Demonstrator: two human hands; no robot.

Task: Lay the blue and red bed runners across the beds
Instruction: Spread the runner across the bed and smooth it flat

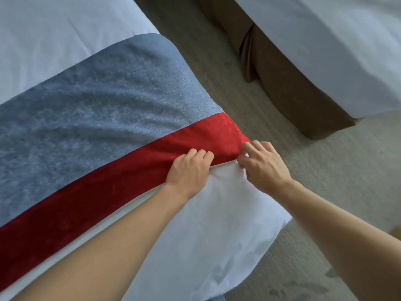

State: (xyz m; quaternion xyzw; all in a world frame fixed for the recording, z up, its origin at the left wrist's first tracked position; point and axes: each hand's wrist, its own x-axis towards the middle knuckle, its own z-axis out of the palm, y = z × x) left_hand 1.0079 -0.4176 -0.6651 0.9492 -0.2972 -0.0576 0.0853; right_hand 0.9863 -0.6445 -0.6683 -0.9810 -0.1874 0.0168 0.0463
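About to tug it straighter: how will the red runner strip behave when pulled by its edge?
Probably floppy: the red runner strip bunches where the left hand and right hand grip it. Likely light, draping over the bed's edge. Its napped surface may grip the white bedding and drag it.

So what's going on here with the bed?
A person is dressing a bed with a runner. The blue band and red band already lie across the white cover. Both hands are at the red band's near edge by the bed's side: the left hand has its fingers curled on the edge, and the right hand pinches it at the corner. A second bed across the carpet shows no runner.
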